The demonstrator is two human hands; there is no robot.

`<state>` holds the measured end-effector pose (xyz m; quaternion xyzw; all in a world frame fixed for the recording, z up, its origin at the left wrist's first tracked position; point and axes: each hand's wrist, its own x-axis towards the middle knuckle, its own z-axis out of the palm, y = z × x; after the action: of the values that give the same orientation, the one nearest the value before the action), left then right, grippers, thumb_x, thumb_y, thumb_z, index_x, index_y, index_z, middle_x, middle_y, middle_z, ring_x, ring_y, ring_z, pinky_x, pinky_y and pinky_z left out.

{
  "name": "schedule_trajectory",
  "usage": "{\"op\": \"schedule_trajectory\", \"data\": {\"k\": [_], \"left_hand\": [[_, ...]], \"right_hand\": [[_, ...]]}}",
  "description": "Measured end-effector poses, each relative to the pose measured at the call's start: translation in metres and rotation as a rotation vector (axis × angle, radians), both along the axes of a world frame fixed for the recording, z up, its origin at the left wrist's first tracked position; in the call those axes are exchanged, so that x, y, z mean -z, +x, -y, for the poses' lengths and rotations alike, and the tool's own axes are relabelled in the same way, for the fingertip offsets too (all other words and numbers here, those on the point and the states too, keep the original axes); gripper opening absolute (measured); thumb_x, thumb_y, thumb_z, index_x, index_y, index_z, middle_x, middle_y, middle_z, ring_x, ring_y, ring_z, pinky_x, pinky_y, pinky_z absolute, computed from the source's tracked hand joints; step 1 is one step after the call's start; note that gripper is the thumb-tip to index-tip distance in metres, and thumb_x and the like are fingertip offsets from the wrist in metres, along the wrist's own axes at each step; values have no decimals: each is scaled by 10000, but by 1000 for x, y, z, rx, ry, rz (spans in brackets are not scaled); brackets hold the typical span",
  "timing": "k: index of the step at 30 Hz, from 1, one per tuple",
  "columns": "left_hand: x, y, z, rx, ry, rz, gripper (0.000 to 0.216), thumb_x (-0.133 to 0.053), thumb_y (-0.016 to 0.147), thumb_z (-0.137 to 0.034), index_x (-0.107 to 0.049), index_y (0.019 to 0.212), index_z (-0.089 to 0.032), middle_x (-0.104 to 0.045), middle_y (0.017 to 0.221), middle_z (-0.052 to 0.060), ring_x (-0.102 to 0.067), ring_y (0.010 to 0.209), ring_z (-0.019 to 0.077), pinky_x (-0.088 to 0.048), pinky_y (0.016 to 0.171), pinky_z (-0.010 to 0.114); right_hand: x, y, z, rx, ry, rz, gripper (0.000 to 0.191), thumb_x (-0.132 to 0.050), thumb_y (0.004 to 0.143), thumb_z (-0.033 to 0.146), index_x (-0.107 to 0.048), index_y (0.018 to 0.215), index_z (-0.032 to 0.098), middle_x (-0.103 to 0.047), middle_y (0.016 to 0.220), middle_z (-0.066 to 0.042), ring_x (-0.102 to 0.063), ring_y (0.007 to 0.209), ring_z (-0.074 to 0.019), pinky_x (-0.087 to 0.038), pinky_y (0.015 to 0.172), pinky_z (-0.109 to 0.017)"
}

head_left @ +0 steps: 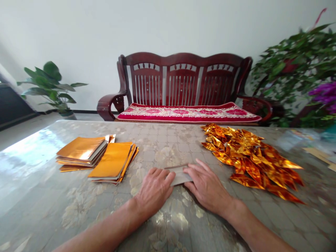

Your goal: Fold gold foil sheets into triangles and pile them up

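Head view: at the near middle of a glossy grey-beige tabletop with a floral grid pattern [157, 140], a small flat grey sheet with a darker band along its far edge [179, 177] lies between the person's two bare hands. The left hand [156, 187] has its fingers curled and closed on the sheet's left end, covering it. The right hand [207, 185] lies over the right end, index fingertip on top, thumb by the near edge, other fingers stretched out; whether it pinches the sheet or only presses it, I cannot tell. Both forearms are cut off by the bottom edge.

To the left sit two stacks of rectangular orange-gold foil sheets, a farther stack [80, 148] and a nearer stack [111, 159] that hides part of the farther one's right side. To the right is a loose heap of pointed, folded shiny orange-gold foil pieces [249, 154], overlapping too much to count. Beyond it, crumpled clear plastic [294, 140] is blurred.

Behind the table stands a dark red wooden bench [182, 84] with a red-and-white floral seat cover [183, 112]; the tabletop hides its legs. Purple flowers [324, 94] are cut by the right edge.
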<state>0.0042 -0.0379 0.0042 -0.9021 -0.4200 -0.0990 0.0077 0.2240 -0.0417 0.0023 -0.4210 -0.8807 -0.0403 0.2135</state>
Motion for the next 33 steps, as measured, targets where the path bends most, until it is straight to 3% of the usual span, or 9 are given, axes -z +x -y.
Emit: {"op": "schedule_trajectory", "data": {"k": [3,8,13,22,33], "left_hand": [[6,-1,-3,6,46,6,152,-482,988,-246,-618,938,-201,-696,963,61,-642,895,238,-422,795,376],[10,-6,-10,-61,32,106,232,-478,1004,-270,-670,895,-201,-723,860,28,-660,831,214,-413,771,361],[6,-4,-14,-121,1,167,235,-524,984,-301,-701,857,-215,-726,835,19,-652,826,203,-393,784,356],[6,-2,-18,-237,-91,281,121,-671,886,-322,-698,794,-249,-737,837,-24,-641,840,192,-361,813,351],[9,-1,-19,-277,-82,294,59,-634,901,-254,-661,852,-237,-724,854,-20,-637,852,193,-362,832,352]], "right_hand": [[1,8,-5,-47,-58,-11,156,-495,983,203,-592,1105,204,-704,1062,-65,-621,1132,-230,-346,1135,-553],[10,18,-15,-3,-169,-128,228,-428,1029,254,-642,1106,228,-726,1085,-42,-649,1082,-197,-400,1103,-487],[18,16,-19,101,-247,-287,198,-531,978,272,-728,1004,261,-753,1058,-25,-649,1072,-215,-498,952,-392],[17,0,-25,268,-250,-367,124,-660,838,196,-719,753,264,-744,841,2,-647,858,-194,-483,792,-312],[16,-3,-25,281,-238,-349,126,-665,838,182,-681,733,249,-726,818,17,-619,849,-186,-435,779,-302]]}}
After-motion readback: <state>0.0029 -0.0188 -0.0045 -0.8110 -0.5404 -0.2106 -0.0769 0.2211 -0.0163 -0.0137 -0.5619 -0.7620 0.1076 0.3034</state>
